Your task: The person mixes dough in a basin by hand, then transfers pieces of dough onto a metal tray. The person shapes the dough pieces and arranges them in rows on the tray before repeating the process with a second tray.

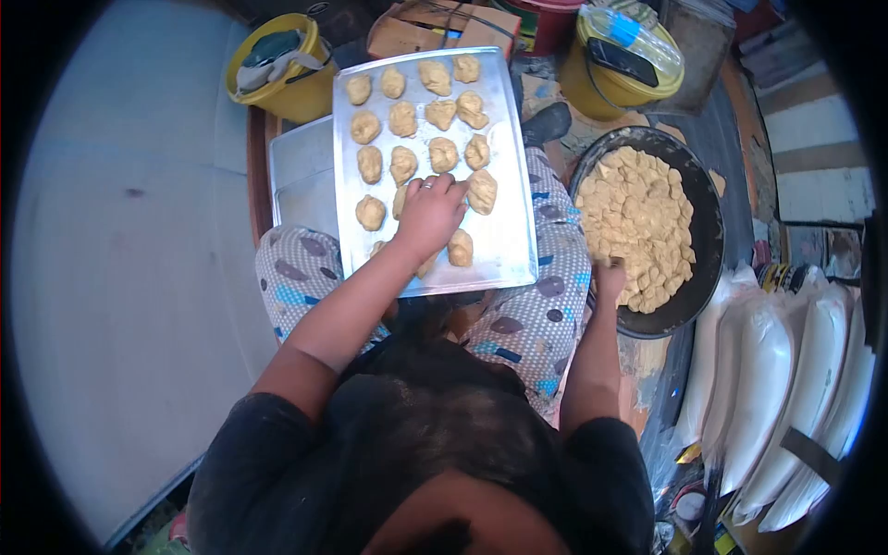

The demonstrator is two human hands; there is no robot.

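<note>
A metal baking tray [511, 185] rests across my lap, with several rough lumps of yellowish dough [402, 118] set out in rows. My left hand [435, 211] is over the fourth row, its fingers curled down around a dough lump that the hand mostly covers. Another lump [481, 191] lies just right of its fingertips. To the right, a black round basin [708, 236] is heaped with cut pieces of the same dough [638, 217]. My right hand [608, 276] is closed at the basin's near left side, against the dough; what its fingers hold is hidden.
Under the tray's left side shows a second metal tray [303, 166]. Yellow buckets [242, 69] stand at the back; a phone [622, 61] lies on the right one's lid. A cardboard box [444, 23] sits between them. White filled plastic bags [763, 370] stand at right; a pale surface [129, 259] spans the left.
</note>
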